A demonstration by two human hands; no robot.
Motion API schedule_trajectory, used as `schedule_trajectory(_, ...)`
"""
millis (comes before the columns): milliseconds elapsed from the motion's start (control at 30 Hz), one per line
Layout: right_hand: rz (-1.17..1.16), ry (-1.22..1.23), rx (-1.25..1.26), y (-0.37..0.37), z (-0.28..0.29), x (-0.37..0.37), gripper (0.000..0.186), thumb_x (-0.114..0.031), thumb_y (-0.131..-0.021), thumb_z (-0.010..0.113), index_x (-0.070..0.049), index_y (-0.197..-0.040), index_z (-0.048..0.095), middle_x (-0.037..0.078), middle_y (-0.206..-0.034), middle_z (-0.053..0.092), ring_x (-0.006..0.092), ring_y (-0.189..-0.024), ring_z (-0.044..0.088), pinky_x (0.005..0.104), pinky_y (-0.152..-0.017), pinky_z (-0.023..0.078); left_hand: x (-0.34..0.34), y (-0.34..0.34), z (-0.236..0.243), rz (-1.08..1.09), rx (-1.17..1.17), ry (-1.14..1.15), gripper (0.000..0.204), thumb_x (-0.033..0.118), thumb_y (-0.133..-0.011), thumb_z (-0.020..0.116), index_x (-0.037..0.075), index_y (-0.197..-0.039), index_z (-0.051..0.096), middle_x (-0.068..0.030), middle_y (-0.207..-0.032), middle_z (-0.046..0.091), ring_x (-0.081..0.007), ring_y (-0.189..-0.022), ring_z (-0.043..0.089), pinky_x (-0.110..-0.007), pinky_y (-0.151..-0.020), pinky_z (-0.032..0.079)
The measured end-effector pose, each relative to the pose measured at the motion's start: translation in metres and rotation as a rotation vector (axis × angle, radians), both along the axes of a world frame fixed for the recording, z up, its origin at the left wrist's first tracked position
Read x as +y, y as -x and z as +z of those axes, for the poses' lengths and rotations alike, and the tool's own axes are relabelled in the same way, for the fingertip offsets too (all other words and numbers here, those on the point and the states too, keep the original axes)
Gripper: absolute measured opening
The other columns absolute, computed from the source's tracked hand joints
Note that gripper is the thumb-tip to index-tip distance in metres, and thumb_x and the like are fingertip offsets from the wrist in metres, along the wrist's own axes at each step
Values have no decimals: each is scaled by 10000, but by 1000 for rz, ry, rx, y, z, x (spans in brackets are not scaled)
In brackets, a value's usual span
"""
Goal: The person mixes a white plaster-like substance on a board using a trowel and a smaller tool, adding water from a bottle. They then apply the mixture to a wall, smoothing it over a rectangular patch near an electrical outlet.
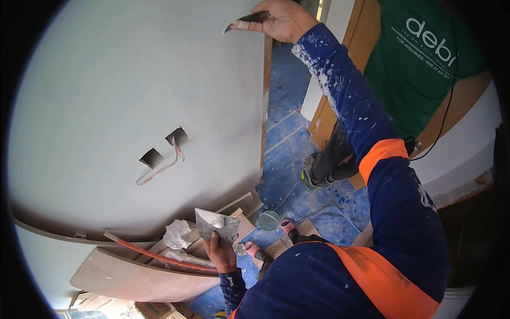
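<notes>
My right hand (284, 21) is raised at the upper middle, its fingers closed round a putty knife (257, 17). The blade's tip is at the face of the pale wall (133, 74), close to the wall's end edge; whether it touches is hard to tell. One finger of that hand has a light wrapping. Lower down, my left hand (222, 254) grips a flat square metal plate (223, 230) from beneath. A lump of white putty (212, 219) sits on the plate's far part.
Two square cut-outs (177, 136) in the wall have wires hanging out. Below lean boards (143, 279) and an orange conduit (154, 252). A co-worker in a green shirt (419, 80) stands at right. A small round tub (269, 220) rests on blue floor sheeting (292, 154).
</notes>
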State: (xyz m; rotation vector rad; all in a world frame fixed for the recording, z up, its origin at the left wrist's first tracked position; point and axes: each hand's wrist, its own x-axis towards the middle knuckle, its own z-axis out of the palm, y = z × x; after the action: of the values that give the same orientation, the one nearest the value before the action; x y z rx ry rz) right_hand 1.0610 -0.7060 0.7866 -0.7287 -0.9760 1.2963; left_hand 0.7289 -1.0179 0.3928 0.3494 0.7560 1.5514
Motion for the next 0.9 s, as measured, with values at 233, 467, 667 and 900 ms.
schedule_trajectory(233,150,-123,5,-23,21,-15,351,37,-982,463,142,-1316,448,249,-1287,574,383,-1164,614,492,-1005,564,23,-31,15,-134,-73,-65,482,103,-1002,555,73,-1462,413,-141,-1334,579,-313,-1154,630,-498,-791,613)
schedule_trajectory(467,-76,-320,-468,0,-150,-163,462,4,-998,529,17,-1453,455,180,-1286,641,304,-1171,657,390,-1024,526,88,-83,83,-358,-294,-65,461,131,-991,513,59,-1441,445,-127,-1304,609,-294,-1102,668,-429,-723,621)
schedule_trajectory(667,-106,-733,-1162,9,-192,-210,573,70,-947,520,-32,-1504,432,185,-1417,552,370,-1270,583,416,-1080,493,120,-125,142,-378,-203,-163,399,82,-1010,467,18,-1402,442,-155,-1273,620,-293,-1049,689,-444,-699,624)
schedule_trajectory(900,-183,-621,-1760,-59,-196,-176,609,108,-867,568,-109,-1435,535,136,-1382,562,342,-1269,564,474,-1074,478,113,-126,164,-372,-88,-243,430,100,-991,513,37,-1414,466,-131,-1253,641,-271,-1054,694,-425,-647,624)
